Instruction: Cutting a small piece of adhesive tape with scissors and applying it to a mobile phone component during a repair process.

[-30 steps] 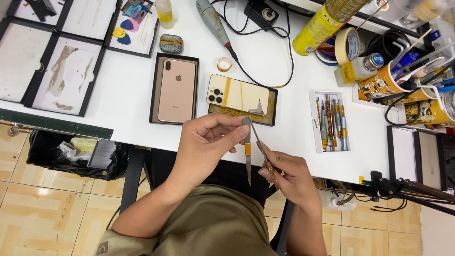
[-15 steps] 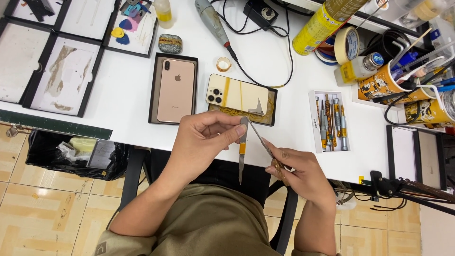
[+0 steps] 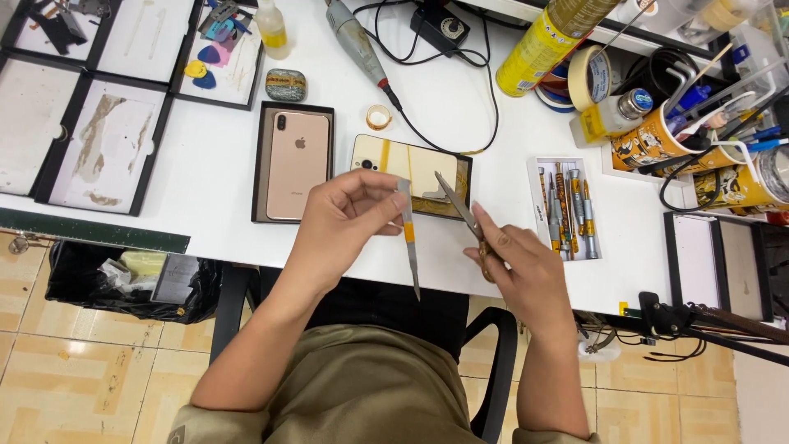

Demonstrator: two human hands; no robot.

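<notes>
- A white surface (image 3: 205, 173) over a tiled floor is seen from above, crowded with phone-repair gear; both hands are raised just in front of its near edge.
- The left hand (image 3: 345, 215) is closed in a pinch on a long, thin strip (image 3: 408, 238), grey with an orange band, gripped at its top end between thumb and fingertips.
- The strip's long axis runs nearly vertical, hanging down from the left hand toward the lap.
- The right hand (image 3: 514, 267) is curled around a pair of metal tweezers (image 3: 457, 205), whose tips point up and leftward toward the strip's upper end; a small gap is left between them.
- Just beyond both hands, an opened gold phone body (image 3: 415, 168) lies on the surface; the left hand is slightly nearer to it.
- Beyond the left hand, a gold smartphone (image 3: 296, 160) rests back-up in a black tray.
- To the right of the right hand, a small tray of screwdrivers (image 3: 567, 210) is set.
</notes>
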